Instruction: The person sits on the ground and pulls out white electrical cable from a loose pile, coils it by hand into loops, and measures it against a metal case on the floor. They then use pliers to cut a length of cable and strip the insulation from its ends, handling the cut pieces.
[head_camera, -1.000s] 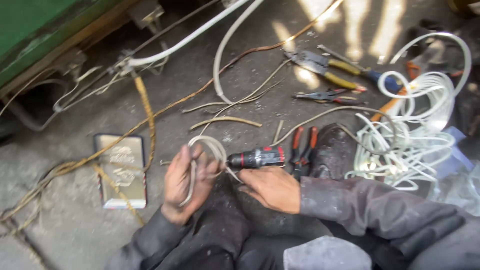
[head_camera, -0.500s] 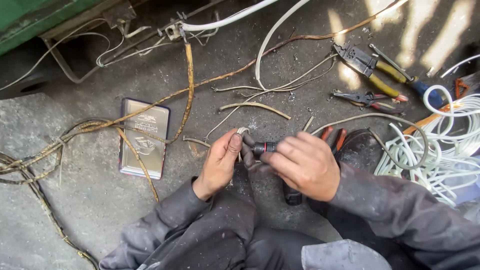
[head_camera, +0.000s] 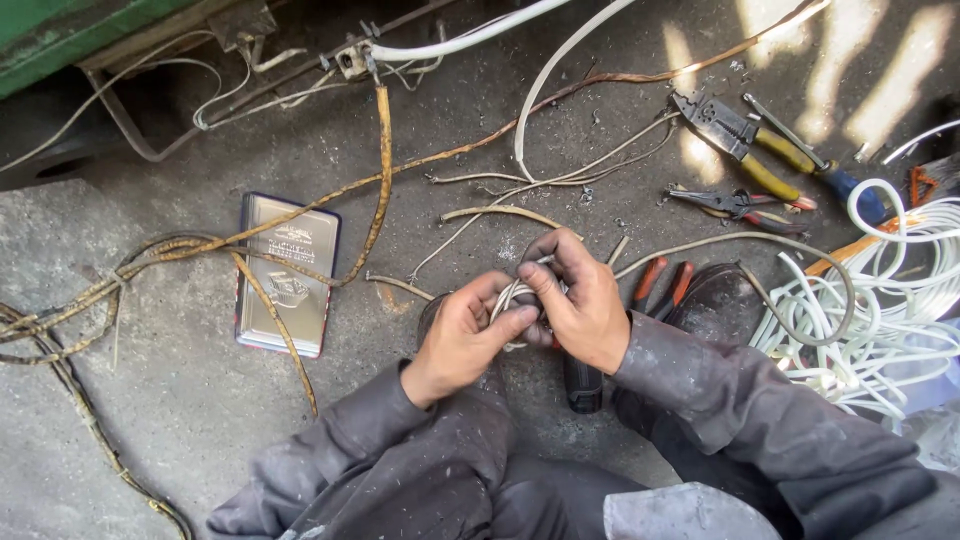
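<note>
My left hand (head_camera: 462, 338) and my right hand (head_camera: 585, 300) meet in the middle of the view, above my lap. Both pinch the same small bundle of pale looped wire (head_camera: 511, 296), fingers closed round it. Thin strands of that wire run up and away over the concrete. A dark tool handle (head_camera: 583, 388) lies just below my right wrist, between my grey sleeves, and neither hand holds it. A pair of red-handled pliers (head_camera: 662, 282) lies right beside my right hand.
Yellow-handled pliers (head_camera: 742, 148), small pliers (head_camera: 735, 203) and a blue-handled screwdriver (head_camera: 842, 182) lie at the upper right. A white cable coil (head_camera: 880, 320) fills the right edge. A flat silver tin (head_camera: 287, 272) lies left, crossed by old brown wires (head_camera: 380, 150). A green cabinet (head_camera: 60, 30) stands top left.
My right hand no longer holds the red and black tool. Both hands have come together and closed on the wire loop. The view has shifted slightly.
</note>
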